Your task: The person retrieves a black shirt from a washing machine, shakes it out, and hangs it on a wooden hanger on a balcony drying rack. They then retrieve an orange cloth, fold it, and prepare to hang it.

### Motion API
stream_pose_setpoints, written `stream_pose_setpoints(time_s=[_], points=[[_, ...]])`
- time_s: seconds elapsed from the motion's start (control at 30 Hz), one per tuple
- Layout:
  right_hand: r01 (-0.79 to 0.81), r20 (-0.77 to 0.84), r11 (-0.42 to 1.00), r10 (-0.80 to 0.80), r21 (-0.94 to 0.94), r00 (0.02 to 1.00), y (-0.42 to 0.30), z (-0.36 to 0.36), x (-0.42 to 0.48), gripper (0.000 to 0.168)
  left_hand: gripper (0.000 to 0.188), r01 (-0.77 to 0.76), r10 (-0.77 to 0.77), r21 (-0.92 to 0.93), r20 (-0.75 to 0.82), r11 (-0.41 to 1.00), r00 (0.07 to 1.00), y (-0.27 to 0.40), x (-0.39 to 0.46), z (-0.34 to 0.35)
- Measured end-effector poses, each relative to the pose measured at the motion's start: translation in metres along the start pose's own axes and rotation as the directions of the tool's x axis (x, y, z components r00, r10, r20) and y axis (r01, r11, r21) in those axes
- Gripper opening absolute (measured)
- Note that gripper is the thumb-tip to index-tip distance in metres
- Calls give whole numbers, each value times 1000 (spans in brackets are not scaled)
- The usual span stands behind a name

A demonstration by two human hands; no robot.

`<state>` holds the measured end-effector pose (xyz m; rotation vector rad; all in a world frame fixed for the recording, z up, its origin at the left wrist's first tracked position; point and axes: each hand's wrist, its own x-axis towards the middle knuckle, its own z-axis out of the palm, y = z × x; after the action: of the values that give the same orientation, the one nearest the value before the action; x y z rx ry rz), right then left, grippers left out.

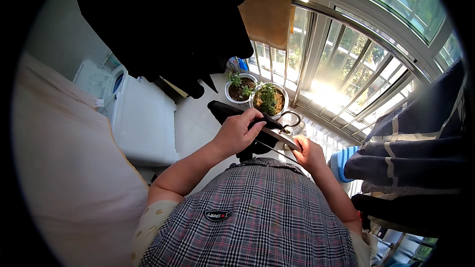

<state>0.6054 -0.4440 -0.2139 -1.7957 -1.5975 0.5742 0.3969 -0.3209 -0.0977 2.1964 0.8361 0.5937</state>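
Observation:
Before my body, a clothes hanger (285, 139) with a dark curved hook is held between my two hands. Black fabric (222, 110) hangs on its left part. My left hand (241, 129) pinches that fabric against the hanger with thumb and fingers. Gripped around the bare right arm of the hanger is my right hand (308, 152). A thin lower bar runs under the hanger between the hands. More black cloth shows below the hanger, partly hidden by my left hand and the plaid apron (252, 207).
A large black garment (159, 18) hangs at upper left. A white washing machine (143, 118) stands left, beside a pale hanging cloth (74, 155). Potted plants (269, 100) stand by the metal railing (356, 24), where an orange-brown towel (265, 18) hangs. Dark checked fabric (408, 148) hangs right.

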Motion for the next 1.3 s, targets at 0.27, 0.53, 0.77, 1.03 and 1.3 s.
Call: stream_pose_setpoints(time_s=[0.27, 0.53, 0.77, 1.03, 1.3], points=[[213, -335, 964, -150, 158, 930, -5, 5, 15, 31, 51, -465, 288, 331, 463, 821, 838, 44, -16, -73], [287, -530, 953, -194, 97, 825, -11, -45, 20, 24, 67, -391, 367, 266, 135, 881, 920, 29, 63, -194], [192, -580, 961, -41, 201, 814, -4, -62, 6, 19, 19, 177, -180, 49, 451, 983, 874, -43, 94, -150], [407, -744, 795, 82, 450, 663, 5, -64, 1, 16, 19, -581, 614, 200, -226, 789, 756, 74, 131, -218], [471, -720, 655, 166, 591, 674, 1, -56, 30, 9, 13, -741, 781, 284, -45, 608, 623, 192, 138, -235]])
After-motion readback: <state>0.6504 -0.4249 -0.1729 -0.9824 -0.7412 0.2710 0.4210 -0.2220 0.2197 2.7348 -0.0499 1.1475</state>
